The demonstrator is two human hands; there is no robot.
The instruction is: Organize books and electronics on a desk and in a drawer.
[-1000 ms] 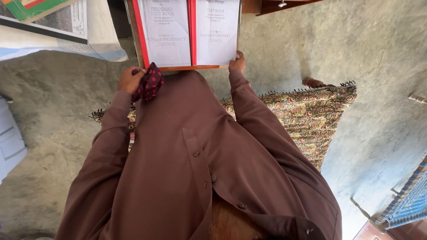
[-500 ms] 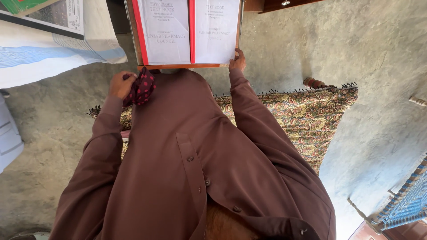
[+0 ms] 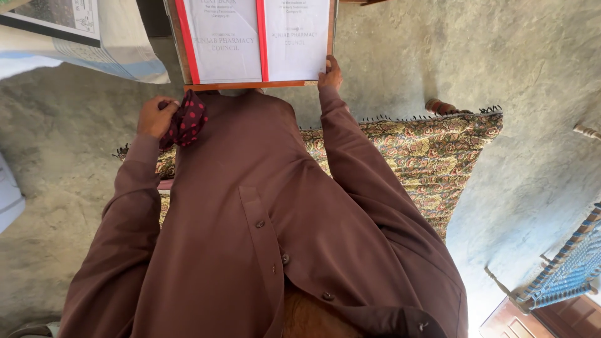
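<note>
The left hand (image 3: pixel 154 116) is closed around a bunched dark maroon cloth with red dots (image 3: pixel 183 122), holding it just above the brown tunic (image 3: pixel 263 213), a little below and to the left of the wooden board's near edge. The right hand (image 3: pixel 330 72) grips the lower right corner of that wooden board (image 3: pixel 244 85), its fingers curled over the edge. The board stands beyond the person's lap at the top of the view, its brown rim showing along the bottom and both sides. Two white printed sheets lie side by side on it: the left sheet (image 3: pixel 222 34) is bordered on its left by a red strip, and a second red strip (image 3: pixel 261 37) runs upright between it and the right sheet (image 3: pixel 297 31). Both sheets carry lines of grey printed text, centred on the page. At the upper left, apart from the board, a folded newspaper (image 3: pixel 75 28) with a black-edged printed panel lies over pale blue-and-white paper. Under the person, a cushion with a floral pattern in yellow, red and green and a dark fringe (image 3: pixel 432 156) rests on the grey earthen floor (image 3: pixel 501 62). At the lower right corner a woven blue-and-white seat on a wooden frame (image 3: pixel 566 269) is partly in view.
</note>
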